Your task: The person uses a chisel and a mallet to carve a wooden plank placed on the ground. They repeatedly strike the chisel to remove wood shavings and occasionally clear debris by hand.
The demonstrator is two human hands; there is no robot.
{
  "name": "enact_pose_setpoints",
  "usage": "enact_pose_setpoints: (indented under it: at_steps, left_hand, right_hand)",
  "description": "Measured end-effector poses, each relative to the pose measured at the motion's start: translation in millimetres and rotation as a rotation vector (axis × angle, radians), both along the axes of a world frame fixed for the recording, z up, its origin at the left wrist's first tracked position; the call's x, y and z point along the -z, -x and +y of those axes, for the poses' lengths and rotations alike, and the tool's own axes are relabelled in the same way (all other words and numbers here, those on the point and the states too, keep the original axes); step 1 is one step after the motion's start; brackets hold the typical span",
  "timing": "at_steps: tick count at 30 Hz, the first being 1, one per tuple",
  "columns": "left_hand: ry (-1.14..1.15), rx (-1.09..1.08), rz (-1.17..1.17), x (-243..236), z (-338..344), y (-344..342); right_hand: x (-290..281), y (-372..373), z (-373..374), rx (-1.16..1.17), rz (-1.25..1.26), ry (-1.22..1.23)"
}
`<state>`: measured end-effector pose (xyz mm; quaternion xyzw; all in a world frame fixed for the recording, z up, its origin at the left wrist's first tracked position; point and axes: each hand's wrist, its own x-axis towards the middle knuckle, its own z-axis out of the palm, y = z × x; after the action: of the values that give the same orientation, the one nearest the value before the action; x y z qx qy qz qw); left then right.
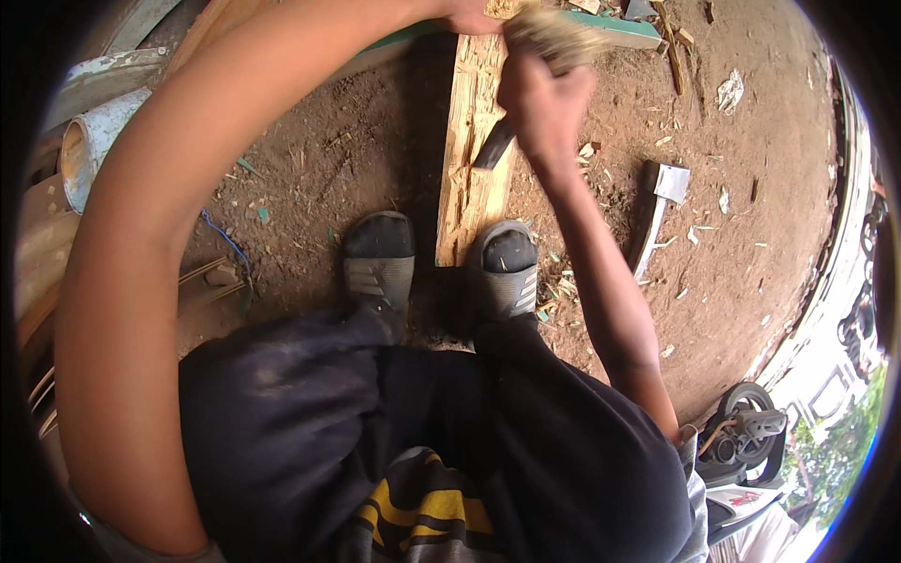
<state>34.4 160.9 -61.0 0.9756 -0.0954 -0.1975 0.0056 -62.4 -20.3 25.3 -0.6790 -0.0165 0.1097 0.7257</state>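
Note:
A long, splintered pale wooden board [469,211] lies on the dirt, its lower end between my sandalled feet [380,253]. My left hand [465,19] is at the board's far end at the top, its fingers partly hidden. My right hand [549,108] is closed on a blurred tool [496,141] with a dark shaft and a tan, rough-looking upper part that I cannot make out, held over the board. An axe [666,183] with a pale metal head lies on the ground right of the board, near my right forearm.
A green strip [619,33] lies behind the board at the top. A white cylindrical container [103,141], planks and a blue cord [225,235] are on the left. Wood chips are scattered on the dirt. A motorbike [741,432] stands at the lower right.

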Motion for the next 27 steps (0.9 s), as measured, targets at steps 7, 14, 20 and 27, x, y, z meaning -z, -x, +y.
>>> enact_pose_setpoints:
  at_steps: [7, 14, 20, 27]
  left_hand:
    - [0.061, -0.062, -0.029, 2.0, -0.4, 3.4]
    - [0.051, -0.073, 0.012, -15.8, -4.8, 6.7]
    - [0.044, -0.067, 0.067, -21.6, -2.4, 6.4]
    - [-0.005, -0.019, 0.086, -27.8, -4.6, 9.7]
  right_hand:
    - [-2.1, -19.7, -17.2, 0.018, 0.027, -0.232]
    - [11.7, -5.9, -0.9, 0.107, 0.006, -0.093]
    - [6.2, -29.0, -10.3, 0.064, -0.138, -0.151]
    - [22.1, -38.0, -3.3, 0.08, -0.061, -0.052]
